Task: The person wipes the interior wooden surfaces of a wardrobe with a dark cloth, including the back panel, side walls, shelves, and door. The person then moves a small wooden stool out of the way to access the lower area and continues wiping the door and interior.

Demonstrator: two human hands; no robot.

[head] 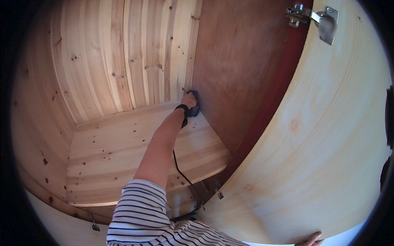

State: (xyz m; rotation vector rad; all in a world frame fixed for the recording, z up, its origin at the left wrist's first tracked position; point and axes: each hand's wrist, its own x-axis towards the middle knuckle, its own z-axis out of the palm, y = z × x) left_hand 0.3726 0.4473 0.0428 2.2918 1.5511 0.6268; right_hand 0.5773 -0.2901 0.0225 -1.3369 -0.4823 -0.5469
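Note:
My left hand (189, 100) reaches deep into a wooden cabinet, closed on a dark cloth (194, 112). The cloth presses into the back corner, where the pine shelf board (117, 153) meets the slatted back wall (154, 55) and the reddish-brown side panel (237, 67). A black strap (183, 112) circles my left wrist, and a thin black cable (177, 166) hangs below the forearm. At the lower right, my right hand (311, 240) grips the edge of the open pale wooden door (307, 153); only some of its fingers show.
A metal hinge (328, 26) joins the right door to the side panel near the top. Lower hinges sit at the right (219, 194) and left (95, 226). Another pale door (64, 218) shows at the lower left. Below the shelf is a further compartment (181, 201).

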